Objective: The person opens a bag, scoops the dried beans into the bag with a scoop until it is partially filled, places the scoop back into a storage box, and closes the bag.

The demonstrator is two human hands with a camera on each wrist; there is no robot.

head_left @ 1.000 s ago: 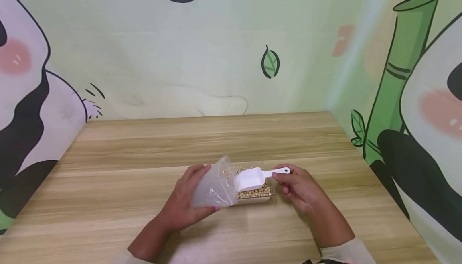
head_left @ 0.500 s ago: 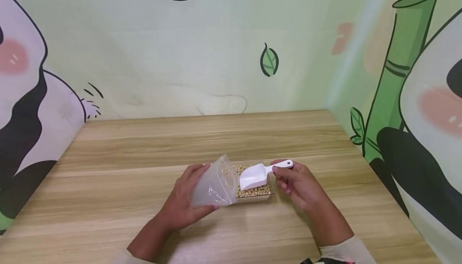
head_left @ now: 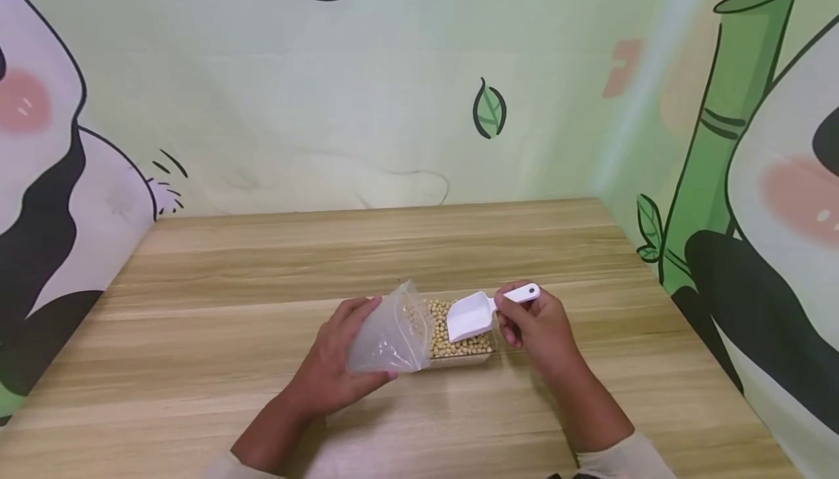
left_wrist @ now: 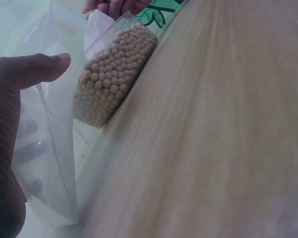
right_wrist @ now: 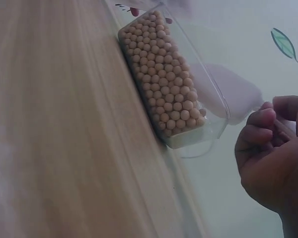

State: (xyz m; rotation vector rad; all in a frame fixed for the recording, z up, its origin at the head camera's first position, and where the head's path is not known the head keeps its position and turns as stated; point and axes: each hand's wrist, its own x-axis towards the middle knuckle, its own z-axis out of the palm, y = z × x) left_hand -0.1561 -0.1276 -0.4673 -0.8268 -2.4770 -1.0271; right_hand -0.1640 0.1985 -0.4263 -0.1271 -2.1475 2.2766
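Observation:
My left hand [head_left: 328,370] holds a clear, frosted plastic bag [head_left: 383,341], thumb along its near side and fingers round the far side. The bag leans, mouth to the right, over the left end of a clear rectangular box [head_left: 461,362]. Tan, round, soybean-like beans [head_left: 440,330] fill much of the box. My right hand [head_left: 540,333] pinches the handle of a white plastic scoop [head_left: 469,316], whose blade overlaps the beans in the head view. Seen from the right wrist, the scoop [right_wrist: 226,94] sits behind the box's upper edge. The left wrist view shows the bag [left_wrist: 49,153] hanging by the thumb.
The box stands on a wood-grain table [head_left: 262,268]. Behind the table rises a pale green backdrop [head_left: 367,100] printed with leaves, and panda and bamboo drawings flank both sides.
My right hand has drawn the scoop right and slightly up, away from the bag's mouth, with its handle tilting higher. The left hand and bag stay nearly still.

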